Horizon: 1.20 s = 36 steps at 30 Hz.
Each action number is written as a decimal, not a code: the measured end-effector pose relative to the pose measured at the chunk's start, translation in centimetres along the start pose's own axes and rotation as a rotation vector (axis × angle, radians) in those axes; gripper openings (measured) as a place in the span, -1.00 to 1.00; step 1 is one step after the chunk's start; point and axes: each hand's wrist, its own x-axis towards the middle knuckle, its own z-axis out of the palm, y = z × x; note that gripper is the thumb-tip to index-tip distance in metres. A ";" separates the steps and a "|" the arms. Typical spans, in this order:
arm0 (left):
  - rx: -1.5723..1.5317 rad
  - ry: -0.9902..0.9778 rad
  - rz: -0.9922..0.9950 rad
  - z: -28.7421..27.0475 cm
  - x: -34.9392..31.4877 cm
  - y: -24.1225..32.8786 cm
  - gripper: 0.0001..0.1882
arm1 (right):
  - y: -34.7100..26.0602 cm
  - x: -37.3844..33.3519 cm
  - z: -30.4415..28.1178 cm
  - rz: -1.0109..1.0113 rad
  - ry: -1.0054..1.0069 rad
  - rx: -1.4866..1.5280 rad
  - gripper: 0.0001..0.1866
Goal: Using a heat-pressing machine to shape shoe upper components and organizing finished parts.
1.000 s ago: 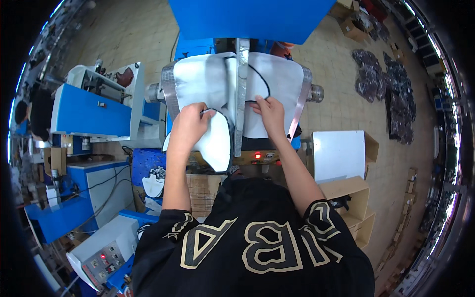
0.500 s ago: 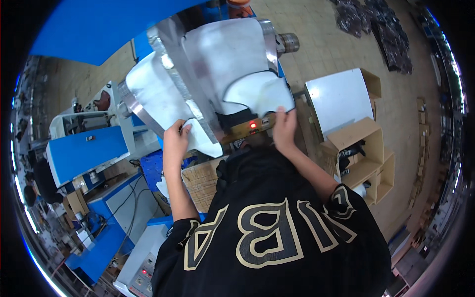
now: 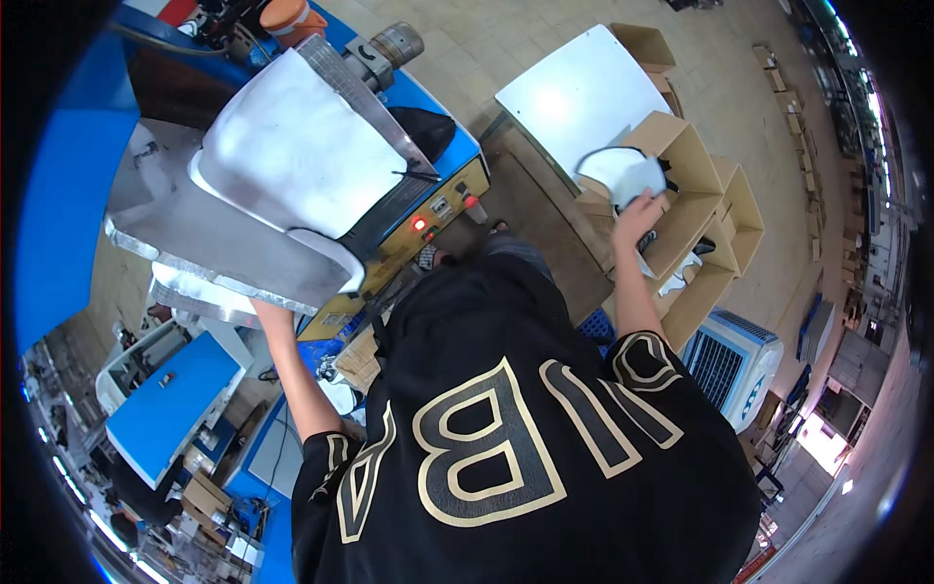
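Out to the right, my right hand [image 3: 637, 216] grips the edge of a curved white piece with a dark rim [image 3: 623, 173], close by the cardboard boxes. On the left, my left hand [image 3: 272, 313] reaches under a grey metal flap [image 3: 243, 248] of the machine, which hides its fingers. A large white padded plate [image 3: 302, 146] with a metal edge lies on the machine's blue bed. Another white piece [image 3: 336, 258] shows along the flap's edge. A black piece [image 3: 423, 131] lies at the plate's right side.
A yellow panel [image 3: 389, 243] with a lit red button [image 3: 419, 224] faces me. To the right stand a white-topped table [image 3: 574, 97] and open cardboard boxes [image 3: 686, 161], some holding pieces. Farther right is an air cooler [image 3: 735, 365]; an orange container [image 3: 290, 18] sits behind the machine.
My view has turned right. My right hand has carried the white piece from the machine to the boxes. The grey flap has tilted down leftward, and my left hand is now partly hidden beneath it.
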 end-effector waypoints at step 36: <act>0.859 0.270 0.198 -5.3 5.7 9.5 -0.31 | -47.6 -12.2 7.5 -1.369 -1.015 0.310 -0.12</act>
